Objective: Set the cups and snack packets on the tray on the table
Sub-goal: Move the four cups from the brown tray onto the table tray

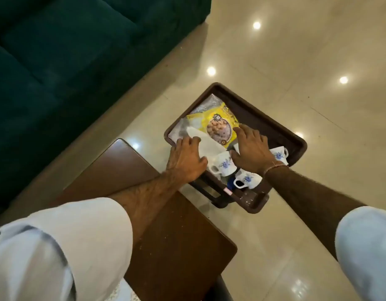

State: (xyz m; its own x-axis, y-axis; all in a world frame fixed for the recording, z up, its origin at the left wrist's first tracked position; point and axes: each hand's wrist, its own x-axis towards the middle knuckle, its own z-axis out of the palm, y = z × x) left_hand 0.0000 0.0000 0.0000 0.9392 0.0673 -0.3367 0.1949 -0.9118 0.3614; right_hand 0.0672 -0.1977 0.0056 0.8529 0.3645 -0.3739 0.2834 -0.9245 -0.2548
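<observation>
We saw the brown tray (272,127) beyond the tabletop (177,235), holding a yellow snack packet (218,124) and floral cups (224,165). Our left hand (186,159) gripped its near rim; our right hand (251,151) lay spread over the cups.

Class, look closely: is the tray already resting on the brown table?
No: the tray sits beyond the table edge, with shiny floor showing all around it.

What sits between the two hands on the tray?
In the head view, a white cup with blue flowers sits between the left hand and right hand, on the brown tray.
</observation>
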